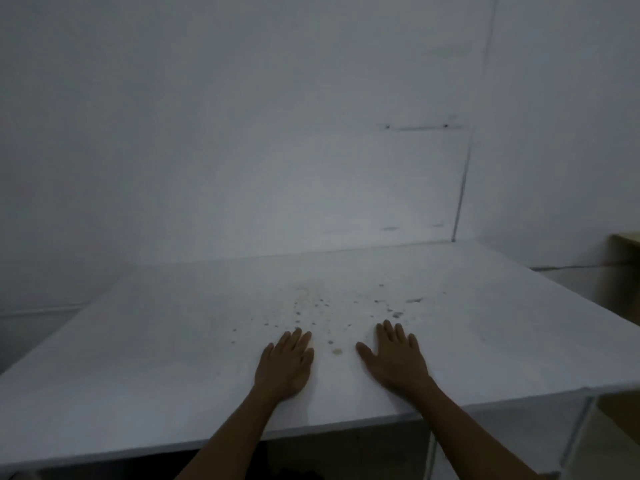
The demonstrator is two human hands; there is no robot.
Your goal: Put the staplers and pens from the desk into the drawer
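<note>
My left hand (286,363) and my right hand (394,358) lie flat, palms down, on the white desk (156,358) near its front edge, a short gap between them. Both hold nothing and their fingers are spread. No stapler, pen or drawer shows anywhere in this view. Small dark specks and stains mark the desk top just beyond my fingers.
A plain white wall (242,133) rises behind the desk. A wooden piece of furniture (623,258) stands at the far right beyond the desk's edge. A white desk leg (575,441) shows below the front right corner.
</note>
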